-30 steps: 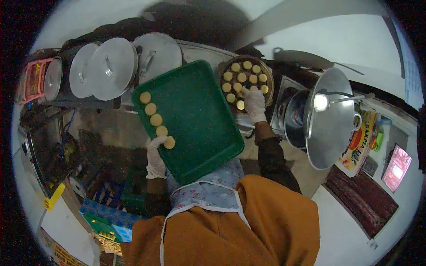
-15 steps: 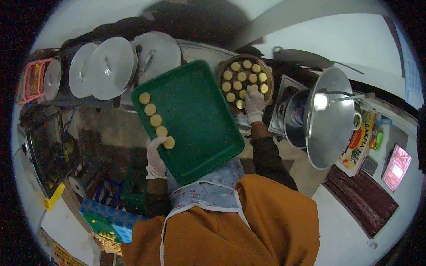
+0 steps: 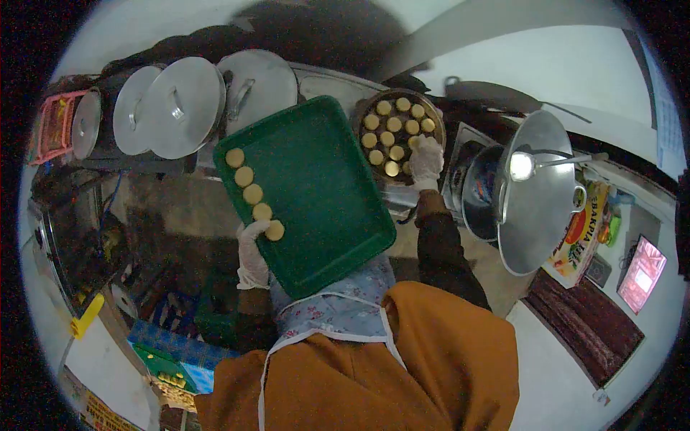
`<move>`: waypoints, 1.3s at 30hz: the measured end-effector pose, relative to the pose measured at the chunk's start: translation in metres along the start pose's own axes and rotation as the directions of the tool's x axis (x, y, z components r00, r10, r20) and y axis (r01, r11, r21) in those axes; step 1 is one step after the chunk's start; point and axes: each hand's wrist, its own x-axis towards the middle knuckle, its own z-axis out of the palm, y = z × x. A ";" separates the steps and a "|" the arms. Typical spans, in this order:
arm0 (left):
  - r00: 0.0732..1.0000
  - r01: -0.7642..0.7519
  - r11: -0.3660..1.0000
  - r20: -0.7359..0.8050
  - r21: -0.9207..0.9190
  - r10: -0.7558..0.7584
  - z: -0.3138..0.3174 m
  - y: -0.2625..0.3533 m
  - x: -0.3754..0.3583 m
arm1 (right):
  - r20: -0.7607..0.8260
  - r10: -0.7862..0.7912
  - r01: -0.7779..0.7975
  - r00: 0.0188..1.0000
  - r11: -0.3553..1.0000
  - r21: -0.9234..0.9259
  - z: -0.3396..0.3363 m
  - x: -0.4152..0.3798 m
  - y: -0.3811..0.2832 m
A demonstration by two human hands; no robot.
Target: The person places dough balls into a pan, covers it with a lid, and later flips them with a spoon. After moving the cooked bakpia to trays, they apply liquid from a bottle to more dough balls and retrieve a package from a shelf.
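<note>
My left hand [image 3: 253, 253], in a clear glove, is closed on the left lower edge of a green tray [image 3: 323, 194]. The tray is tilted in view, and a row of several round flat pastries [image 3: 244, 177] lies along its left side. My thumb is beside the lowest pastry. My gloved right hand [image 3: 427, 164] reaches over the right side of a round dark pan [image 3: 378, 100] with several browned pastries [image 3: 394, 125] in it. Its fingers are bunched over a pastry at the right rim, which they mostly hide.
Large metal lids [image 3: 180, 108] lean at the back left beside a pink basket [image 3: 57, 128]. Right of the pan stands a big metal wok-like lid [image 3: 535, 208] near a burner. A printed box [image 3: 581, 233] and a lit phone [image 3: 642, 274] lie farther right.
My right hand has moved to the right across the pan, uncovering a pastry near the lower rim. My left hand and the tray stay almost where they were.
</note>
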 end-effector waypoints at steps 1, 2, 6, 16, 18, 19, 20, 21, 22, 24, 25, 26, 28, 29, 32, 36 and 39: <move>0.999 -0.033 0.999 0.001 0.036 0.033 -0.001 -0.001 0.000 | 0.000 0.025 -0.025 1.000 0.999 0.027 -0.004 0.001 -0.003; 0.998 -0.066 0.995 0.004 0.071 0.066 0.000 -0.002 -0.001 | -0.024 -0.032 0.034 0.999 0.995 0.093 -0.008 0.000 -0.007; 0.996 -0.035 0.999 0.078 0.034 0.032 0.015 0.013 -0.006 | -0.030 -0.118 0.122 0.993 0.968 0.218 -0.026 -0.012 -0.025; 1.000 -0.018 0.999 0.003 0.050 0.018 0.014 0.013 -0.006 | 0.019 0.111 -0.107 0.994 0.880 0.462 -0.014 -0.016 -0.006; 0.999 -0.042 0.998 -0.003 0.050 0.042 0.010 0.010 -0.006 | 0.162 0.392 -0.342 0.905 0.450 0.825 -0.023 -0.015 -0.008; 0.999 -0.036 0.999 -0.001 0.036 0.036 0.011 0.013 -0.007 | 0.191 0.408 -0.380 0.893 0.457 0.804 -0.031 -0.012 -0.005; 1.000 0.002 1.000 0.011 -0.007 -0.002 0.013 0.019 -0.007 | 0.219 0.423 -0.418 0.879 0.463 0.782 -0.038 -0.009 -0.003; 0.999 0.041 0.998 0.021 -0.050 -0.040 0.015 0.025 -0.007 | 0.248 0.438 -0.454 0.864 0.468 0.758 -0.046 -0.006 0.000; 0.999 -0.040 0.999 0.000 -0.035 0.040 0.008 0.021 -0.008 | 0.165 0.362 -0.380 0.918 0.675 0.632 -0.019 -0.009 0.013; 0.987 -0.156 0.987 -0.054 -0.027 0.154 -0.010 0.010 -0.015 | -0.036 0.121 -0.101 0.992 0.933 0.345 -0.023 -0.009 0.008; 0.979 -0.188 0.982 -0.085 -0.033 0.185 -0.013 0.011 -0.021 | -0.078 0.152 -0.091 0.985 0.851 0.517 -0.017 -0.014 0.010; 0.978 -0.177 0.982 -0.125 -0.068 0.167 -0.015 0.016 -0.025 | -0.111 0.185 -0.062 0.976 0.736 0.674 -0.011 -0.014 0.010; 0.959 -0.210 0.972 -0.215 -0.104 0.184 -0.012 0.035 -0.041 | -0.121 0.182 -0.046 0.976 0.711 0.701 -0.014 -0.006 0.004; 0.940 -0.246 0.964 -0.267 -0.100 0.213 -0.010 0.044 -0.053 | -0.131 0.127 -0.024 0.983 0.800 0.599 -0.024 -0.001 -0.003; 0.867 -0.339 0.937 -0.413 -0.079 0.279 -0.081 0.022 -0.061 | -0.206 -0.078 0.137 0.975 0.948 0.287 -0.038 0.017 -0.029; 0.835 -0.447 0.847 -0.472 -0.286 0.282 -0.108 0.055 -0.094 | -0.248 -0.158 0.270 0.956 0.805 0.528 -0.016 0.055 -0.113; 0.849 -0.463 0.764 -0.473 -0.449 0.236 -0.146 0.067 -0.100 | -0.208 -0.225 0.307 0.952 0.690 0.656 -0.016 0.086 -0.203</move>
